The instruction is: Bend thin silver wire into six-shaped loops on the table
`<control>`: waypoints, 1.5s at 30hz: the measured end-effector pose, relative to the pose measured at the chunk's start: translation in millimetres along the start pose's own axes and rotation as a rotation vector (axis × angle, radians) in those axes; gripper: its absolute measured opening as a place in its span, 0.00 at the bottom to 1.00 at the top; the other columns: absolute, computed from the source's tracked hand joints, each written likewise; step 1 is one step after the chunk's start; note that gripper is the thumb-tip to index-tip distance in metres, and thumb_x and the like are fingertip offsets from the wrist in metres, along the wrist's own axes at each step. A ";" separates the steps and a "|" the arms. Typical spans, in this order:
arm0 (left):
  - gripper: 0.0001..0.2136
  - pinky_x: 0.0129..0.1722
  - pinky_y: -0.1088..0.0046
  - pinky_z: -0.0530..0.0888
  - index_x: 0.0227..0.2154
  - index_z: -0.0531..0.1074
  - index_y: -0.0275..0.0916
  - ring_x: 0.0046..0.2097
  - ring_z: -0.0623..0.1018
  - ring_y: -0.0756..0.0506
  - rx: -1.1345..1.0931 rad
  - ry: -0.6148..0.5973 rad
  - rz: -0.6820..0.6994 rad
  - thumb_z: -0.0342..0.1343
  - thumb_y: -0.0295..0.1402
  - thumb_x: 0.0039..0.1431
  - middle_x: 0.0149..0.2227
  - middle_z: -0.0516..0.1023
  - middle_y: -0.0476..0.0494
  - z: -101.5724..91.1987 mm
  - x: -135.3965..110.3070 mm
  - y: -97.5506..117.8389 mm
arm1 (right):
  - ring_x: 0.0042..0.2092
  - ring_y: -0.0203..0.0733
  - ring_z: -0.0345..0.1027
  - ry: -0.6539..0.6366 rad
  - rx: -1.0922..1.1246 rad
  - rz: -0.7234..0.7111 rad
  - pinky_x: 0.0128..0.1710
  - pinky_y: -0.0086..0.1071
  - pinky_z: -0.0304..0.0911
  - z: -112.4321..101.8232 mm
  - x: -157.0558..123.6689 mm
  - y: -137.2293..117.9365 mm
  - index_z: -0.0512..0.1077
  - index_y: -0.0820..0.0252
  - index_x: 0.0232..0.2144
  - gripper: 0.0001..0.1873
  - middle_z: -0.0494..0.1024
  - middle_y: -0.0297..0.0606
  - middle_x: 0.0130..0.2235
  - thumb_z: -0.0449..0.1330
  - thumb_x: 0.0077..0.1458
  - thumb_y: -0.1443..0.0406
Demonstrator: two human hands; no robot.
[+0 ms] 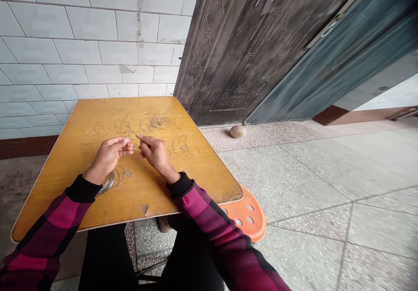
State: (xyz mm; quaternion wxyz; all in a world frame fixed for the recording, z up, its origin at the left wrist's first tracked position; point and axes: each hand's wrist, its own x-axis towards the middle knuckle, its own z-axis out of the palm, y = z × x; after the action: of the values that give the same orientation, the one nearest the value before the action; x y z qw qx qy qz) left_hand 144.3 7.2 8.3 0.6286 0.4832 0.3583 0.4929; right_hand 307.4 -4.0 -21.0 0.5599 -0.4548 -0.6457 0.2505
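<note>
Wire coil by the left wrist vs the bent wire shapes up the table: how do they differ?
The wire coil is a dense bundle of many turns; the bent wire shapes are separate curls, many like sixes. The coil lies nearer the person, partly under the left sleeve; the shapes spread in rows farther out, mostly uncovered. Both are thin, silvery wire lying on the wooden tabletop.

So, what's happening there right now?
Left hand, right hand pinched close together, anything held too fine to see. Silver wire coil by left wrist. Bent wire loops ahead on yellow wooden tabletop.
</note>
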 end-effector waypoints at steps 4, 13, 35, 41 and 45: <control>0.11 0.36 0.70 0.75 0.28 0.75 0.32 0.31 0.75 0.49 -0.031 -0.026 -0.017 0.64 0.35 0.46 0.29 0.76 0.44 -1.9 1.3 -0.6 | 0.23 0.32 0.65 0.009 0.047 0.012 0.28 0.27 0.63 0.0 0.0 1.0 0.78 0.52 0.43 0.18 0.73 0.31 0.25 0.54 0.52 0.68; 0.10 0.34 0.70 0.74 0.26 0.75 0.32 0.28 0.75 0.50 0.051 -0.039 -0.021 0.64 0.35 0.45 0.27 0.76 0.44 -4.4 2.1 0.4 | 0.22 0.30 0.66 -0.017 0.160 0.093 0.25 0.26 0.64 3.3 -0.5 3.2 0.77 0.55 0.44 0.16 0.74 0.31 0.25 0.56 0.53 0.65; 0.14 0.36 0.67 0.75 0.30 0.75 0.33 0.31 0.78 0.47 0.128 -0.026 -0.004 0.66 0.37 0.44 0.30 0.79 0.42 -3.6 1.1 0.4 | 0.24 0.31 0.70 0.042 0.754 0.459 0.24 0.26 0.67 2.4 9.5 -0.4 0.75 0.63 0.33 0.16 0.77 0.33 0.26 0.68 0.43 0.59; 0.14 0.35 0.69 0.75 0.32 0.75 0.33 0.32 0.77 0.48 0.143 0.006 0.036 0.66 0.38 0.44 0.31 0.78 0.43 -6.3 2.3 -1.9 | 0.25 0.30 0.69 0.029 0.783 0.448 0.27 0.26 0.67 1.5 8.8 0.0 0.75 0.62 0.35 0.16 0.77 0.32 0.27 0.68 0.43 0.61; 0.15 0.30 0.72 0.74 0.34 0.74 0.35 0.33 0.76 0.49 0.163 0.112 0.093 0.65 0.38 0.44 0.37 0.76 0.44 -6.0 3.9 1.6 | 0.25 0.30 0.70 0.030 0.802 0.451 0.26 0.25 0.67 1.4 9.3 0.8 0.75 0.63 0.34 0.17 0.77 0.32 0.27 0.69 0.40 0.60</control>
State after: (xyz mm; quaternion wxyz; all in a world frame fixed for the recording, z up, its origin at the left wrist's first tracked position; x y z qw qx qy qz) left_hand 139.3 12.6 8.3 0.5429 0.5203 0.4091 0.5170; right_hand 306.7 4.7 -17.4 0.6323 -0.3349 -0.3745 0.5897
